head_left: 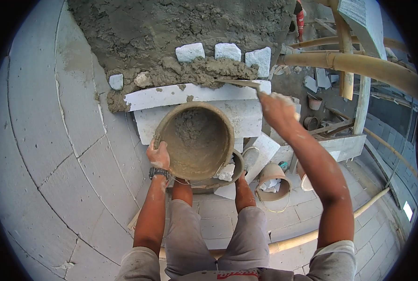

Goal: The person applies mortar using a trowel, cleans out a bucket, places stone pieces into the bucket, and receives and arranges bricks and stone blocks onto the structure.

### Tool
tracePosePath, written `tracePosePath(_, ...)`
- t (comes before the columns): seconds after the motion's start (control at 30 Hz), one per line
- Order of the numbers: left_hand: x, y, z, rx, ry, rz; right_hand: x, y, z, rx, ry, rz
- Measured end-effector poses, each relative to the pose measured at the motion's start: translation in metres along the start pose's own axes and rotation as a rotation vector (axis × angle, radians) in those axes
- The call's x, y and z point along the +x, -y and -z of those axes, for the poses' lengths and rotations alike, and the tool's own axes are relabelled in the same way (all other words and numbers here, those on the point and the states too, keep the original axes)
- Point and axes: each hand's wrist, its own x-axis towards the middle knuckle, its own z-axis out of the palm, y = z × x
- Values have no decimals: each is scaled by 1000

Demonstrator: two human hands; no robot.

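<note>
Mortar (195,71) strung left to right beyond white block (171,95), beside trowel (242,83) clamped in nearer right grip (279,110), left grip (159,156) clamped on bucket (213,161)

The person's left hand (159,156) is closed in a grip, thumb and fingers bent, its skin smudged pale down to the left wrist (160,165). The left forearm (150,215) reaches almost straight out from the body. Over on the other side, the right hand (279,111) is farther out, fingers curled shut, back of the hand turned up, its outline a little blurred. The right elbow (334,199) is bent and sticks outward, so the right forearm (315,157) slants inward toward the hand, flecked with pale marks.
</note>
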Motion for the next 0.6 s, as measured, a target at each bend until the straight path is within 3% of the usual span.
tracePosePath(0.13, 4, 8, -3, -53, -27, -49, 49, 29, -26, 48, 97, -63)
tracePosePath(0.17, 6, 14, 0, -45, -18, -62, 46, 31, -30, 61, 35, -63)
tracePosePath(0.23, 6, 17, 0, -41, -6, -74, 31, 31, -8, 73, -81, -54)
tracePosePath(0.27, 5, 15, 0, -56, -3, -45, 20, 27, 20, 47, -59, 26)
tracePosePath(0.37, 2, 13, 0, -86, -14, 19, -4, 30, 63, -34, 10, -42)
tracePosePath(0.47, 2, 12, -1, -50, -23, -6, 29, 32, -16, -56, -15, -68)
tracePosePath(0.6, 6, -2, 1, 8, -32, -33, 50, 41, -19, 9, 22, -65)
